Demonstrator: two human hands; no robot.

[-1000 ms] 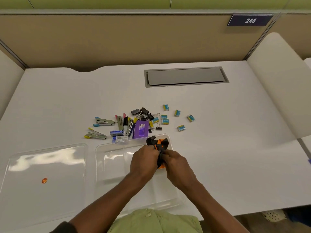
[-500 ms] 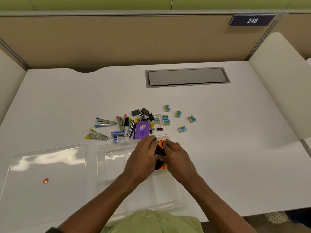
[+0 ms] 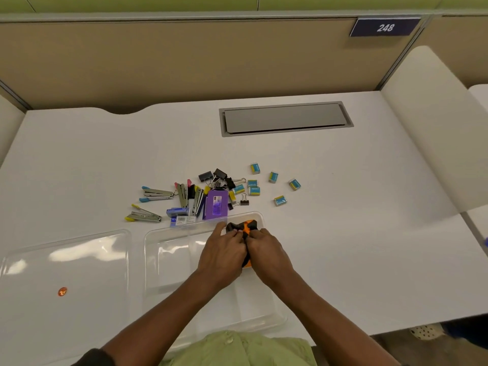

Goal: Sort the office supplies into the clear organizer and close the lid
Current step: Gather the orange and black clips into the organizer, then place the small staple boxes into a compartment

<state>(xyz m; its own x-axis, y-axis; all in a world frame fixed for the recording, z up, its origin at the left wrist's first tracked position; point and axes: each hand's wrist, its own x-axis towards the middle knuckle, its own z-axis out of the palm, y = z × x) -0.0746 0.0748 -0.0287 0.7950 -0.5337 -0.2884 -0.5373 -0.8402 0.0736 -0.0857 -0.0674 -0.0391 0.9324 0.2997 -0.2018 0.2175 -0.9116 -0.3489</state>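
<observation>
Black-and-orange items (image 3: 244,227) are being pressed down into the far right compartment of the organizer (image 3: 169,249) by both hands; a second ago they were being held higher above its rim. The left hand (image 3: 221,253) and right hand (image 3: 269,256) are being kept pinched together on them. The lid (image 3: 66,262) is lying left of the organizer; staplers (image 3: 155,194), clips (image 3: 215,177) and small boxes (image 3: 280,200) are waiting behind it, so sorting is judged barely begun
</observation>
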